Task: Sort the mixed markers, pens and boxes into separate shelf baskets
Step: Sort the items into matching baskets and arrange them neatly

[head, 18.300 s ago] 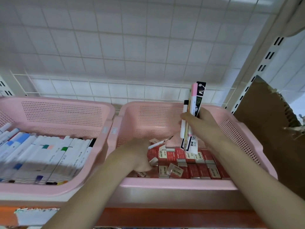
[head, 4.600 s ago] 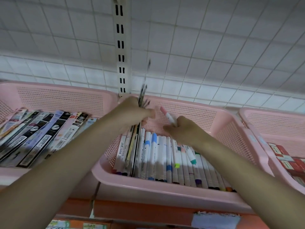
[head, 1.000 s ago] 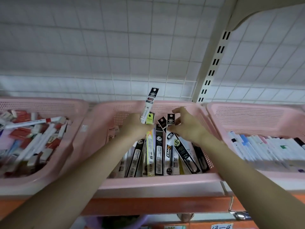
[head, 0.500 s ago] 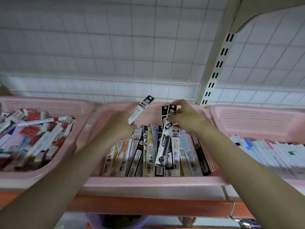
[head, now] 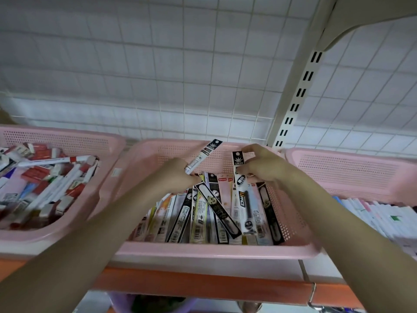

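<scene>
Both hands over the middle basket (head: 203, 250). My left hand (head: 178, 177) grips one pen pack (head: 203, 157) tilted above its back wall. My right hand (head: 261, 166) pinches another pack (head: 242, 195) by the header, lower end among the packs inside.

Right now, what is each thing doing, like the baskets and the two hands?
Left hand: grips one pen packet, tilted up over the middle basket.
Right hand: fingers pinch the top of a packet that reaches down into the pile.
Middle basket: full of pen packets lying lengthwise.
Left basket: jumbled markers and red boxes.
Right basket: white markers in a row.
</scene>
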`<act>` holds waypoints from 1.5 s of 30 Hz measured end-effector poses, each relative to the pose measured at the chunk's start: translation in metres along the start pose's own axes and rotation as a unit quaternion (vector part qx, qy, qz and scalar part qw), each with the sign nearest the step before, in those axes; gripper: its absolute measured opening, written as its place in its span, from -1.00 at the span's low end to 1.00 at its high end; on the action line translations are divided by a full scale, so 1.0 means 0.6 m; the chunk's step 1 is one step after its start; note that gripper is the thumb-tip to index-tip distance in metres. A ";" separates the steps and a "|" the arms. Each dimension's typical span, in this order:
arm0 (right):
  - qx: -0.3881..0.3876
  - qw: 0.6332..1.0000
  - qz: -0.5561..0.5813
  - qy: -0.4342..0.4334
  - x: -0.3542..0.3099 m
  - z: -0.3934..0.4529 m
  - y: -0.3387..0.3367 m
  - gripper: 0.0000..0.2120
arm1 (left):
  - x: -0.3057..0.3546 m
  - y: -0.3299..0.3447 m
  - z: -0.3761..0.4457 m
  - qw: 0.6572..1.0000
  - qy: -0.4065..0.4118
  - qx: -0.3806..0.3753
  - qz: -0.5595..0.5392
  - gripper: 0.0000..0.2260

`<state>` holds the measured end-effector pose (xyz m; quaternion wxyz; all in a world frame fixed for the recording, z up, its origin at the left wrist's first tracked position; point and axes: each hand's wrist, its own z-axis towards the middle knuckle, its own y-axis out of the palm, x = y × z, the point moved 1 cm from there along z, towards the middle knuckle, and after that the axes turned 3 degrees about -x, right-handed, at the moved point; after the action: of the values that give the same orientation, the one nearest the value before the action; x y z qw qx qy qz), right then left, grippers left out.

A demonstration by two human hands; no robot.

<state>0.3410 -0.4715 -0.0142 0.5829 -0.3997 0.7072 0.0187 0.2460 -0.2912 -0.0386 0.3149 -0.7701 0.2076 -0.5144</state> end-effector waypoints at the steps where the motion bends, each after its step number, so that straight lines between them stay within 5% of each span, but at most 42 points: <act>1: 0.004 1.000 -0.011 0.006 0.004 -0.002 -0.004 -0.45 | 0.004 0.004 0.004 1.000 -0.002 0.005 0.018 -0.81; 8: -0.070 0.982 -0.175 0.000 0.035 -0.029 0.021 -0.33 | 0.034 0.042 0.022 0.977 -0.024 0.013 0.213 -0.67; 16: -0.152 0.969 -0.189 0.046 0.045 -0.053 0.028 -0.52 | 0.025 0.026 0.031 0.995 -0.080 0.012 0.066 -0.41; 19: -0.144 0.954 -0.261 0.044 0.037 -0.061 0.044 -0.70 | 0.015 0.006 0.028 0.993 -0.098 0.023 0.064 -0.76; 21: -0.134 0.943 -0.302 0.045 0.033 -0.063 0.057 -0.78 | 0.007 -0.006 0.021 0.990 -0.108 0.027 0.083 -0.76; 27: -0.105 0.949 -0.292 0.049 0.014 -0.041 0.076 -0.55 | -0.006 0.001 0.009 0.995 0.019 0.091 0.038 -0.56; 30: -0.119 0.948 -0.292 0.050 0.012 -0.046 0.079 -0.56 | -0.006 0.000 0.007 0.988 0.057 0.109 0.095 -0.66; 34: -0.151 0.896 -0.416 0.023 0.016 -0.068 0.083 -0.55 | -0.007 0.017 0.000 0.976 0.038 0.052 0.209 -0.58; 38: -0.145 0.865 -0.480 -0.017 0.030 -0.080 0.079 -0.54 | -0.004 0.025 0.000 0.995 -0.037 0.077 0.059 -0.56; 42: -0.108 0.910 -0.400 -0.028 0.034 -0.082 0.064 -0.56 | -0.014 0.011 -0.008 0.992 -0.033 0.116 -0.040 -0.87; 45: -0.085 0.929 -0.359 -0.043 0.035 -0.080 0.059 -0.61 | -0.028 0.006 -0.022 0.983 0.008 0.169 -0.065 -0.87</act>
<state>0.2814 -0.4823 -0.0319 0.5444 -0.6735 0.4867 -0.1147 0.2270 -0.2867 -0.0489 0.4049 -0.7132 0.0695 -0.5679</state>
